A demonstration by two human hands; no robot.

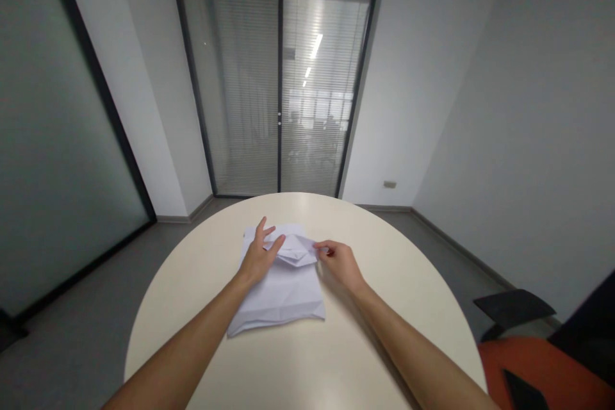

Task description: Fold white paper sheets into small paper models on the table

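Note:
A folded piece of white paper point(296, 251) with creases and pointed corners is held just above a stack of white sheets point(283, 295). My right hand point(339, 262) pinches its right corner between thumb and fingers. At its left end is my left hand point(262, 256), fingers spread and thumb against or very near the paper. Part of the left end is hidden behind that hand. The sheets underneath lie on the table, their near edge creased and slightly raised.
The round cream table point(384, 333) carries the paper. An orange chair point(533, 365) with a black armrest point(514, 307) stands close to its right edge. Beyond the table is a glass partition with blinds point(278, 90). A frosted glass panel point(57, 128) is at the left.

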